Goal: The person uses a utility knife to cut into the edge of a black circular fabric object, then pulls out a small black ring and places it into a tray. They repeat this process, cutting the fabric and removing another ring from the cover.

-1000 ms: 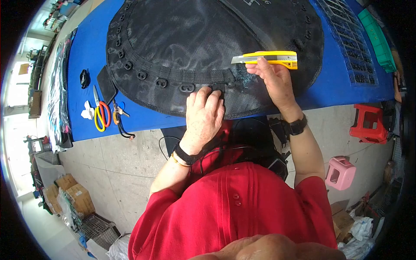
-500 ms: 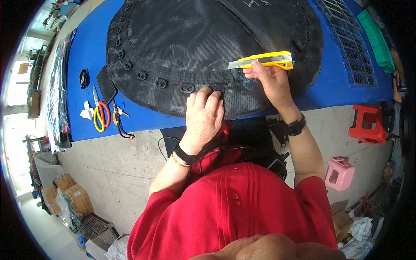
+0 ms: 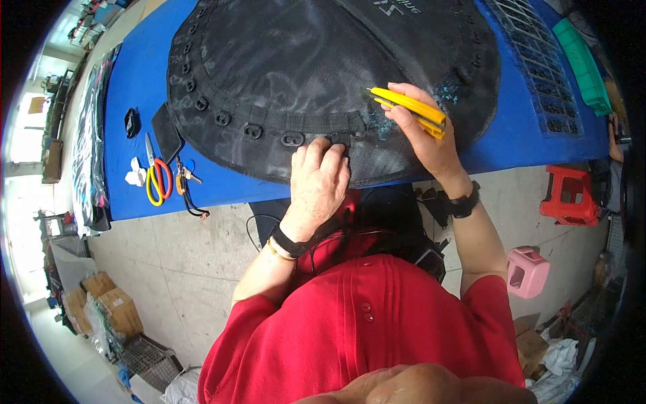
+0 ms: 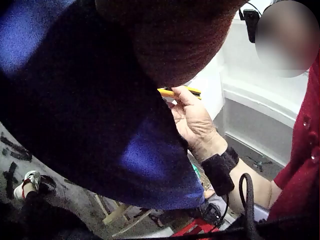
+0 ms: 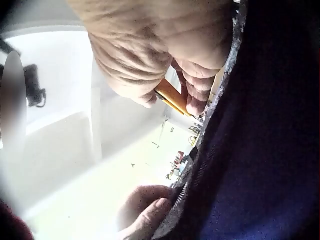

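Observation:
My left hand [image 3: 319, 178] is at the near rim of a round black mesh piece [image 3: 289, 64], with bent fingertips beside a black plastic buckle [image 3: 293, 139]. In the right wrist view, the left thumb and a finger [image 5: 152, 196] meet at the mesh. My right hand [image 3: 427, 138] grips a yellow utility knife [image 3: 412, 108], its tip pointing left over the mesh near the end of a sewn band [image 3: 323, 121]. Bluish scuffs [image 3: 383, 128] mark the mesh by the knife. In the left wrist view the right hand [image 4: 192, 117] and the knife handle [image 4: 195, 93] show past a large dark shape.
Scissors with red and yellow handles [image 3: 159, 178] and a key bunch [image 3: 188, 175] lie left on the blue tabletop [image 3: 215, 192]. A divided parts tray [image 3: 538, 74] and a green bin [image 3: 580, 67] stand right. Red [image 3: 568, 195] and pink stools [image 3: 527, 271] are on the floor.
The right hand has turned the knife from nearly level to slanting, with its handle end lower right. The mesh has shifted slightly, showing more of its white print. The left hand has barely moved.

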Available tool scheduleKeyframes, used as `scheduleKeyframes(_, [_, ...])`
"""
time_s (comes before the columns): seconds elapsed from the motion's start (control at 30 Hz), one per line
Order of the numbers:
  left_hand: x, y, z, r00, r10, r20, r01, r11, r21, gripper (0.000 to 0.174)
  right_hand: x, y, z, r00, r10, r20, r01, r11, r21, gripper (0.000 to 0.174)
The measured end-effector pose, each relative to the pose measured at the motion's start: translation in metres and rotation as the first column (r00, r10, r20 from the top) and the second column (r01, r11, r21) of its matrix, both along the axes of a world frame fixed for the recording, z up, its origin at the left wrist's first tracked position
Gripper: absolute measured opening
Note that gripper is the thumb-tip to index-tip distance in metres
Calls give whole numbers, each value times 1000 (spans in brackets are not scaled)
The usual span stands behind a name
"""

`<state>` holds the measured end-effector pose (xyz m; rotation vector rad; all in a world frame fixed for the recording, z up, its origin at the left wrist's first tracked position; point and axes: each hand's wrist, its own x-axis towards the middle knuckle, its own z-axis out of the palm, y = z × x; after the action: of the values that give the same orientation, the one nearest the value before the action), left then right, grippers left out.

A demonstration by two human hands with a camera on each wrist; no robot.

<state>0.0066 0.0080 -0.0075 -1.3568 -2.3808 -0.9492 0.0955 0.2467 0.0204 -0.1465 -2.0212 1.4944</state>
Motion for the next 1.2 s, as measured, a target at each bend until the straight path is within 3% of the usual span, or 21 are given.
scheduleKeyframes(0.07, [0,0,0,1000,6,-3,-6,1000,4,29,2,6,0,998,-15,-53,29,960,280,40])
scheduleKeyframes(0.27, [1,0,1,1000,5,-1,-5,1000,0,28,14,4,12,999,26,-31,-6,851,526,52])
scheduleKeyframes(0.47, [1,0,2,1000,4,0,-4,1000,-5,27,18,1,0,994,92,59,-109,902,419,59])
scheduleKeyframes(0.67, [1,-1,4,1000,-3,15,3,1000,-22,28,19,-2,-4,991,44,126,-109,815,569,56])
scheduleKeyframes(0.87, [0,-2,6,999,-16,28,16,1000,-13,29,22,-4,-6,983,28,179,-129,804,580,54])
scheduleKeyframes(1.2, [-1,-3,7,999,-19,46,19,1000,-3,30,24,-12,0,982,-40,184,-107,685,721,50])
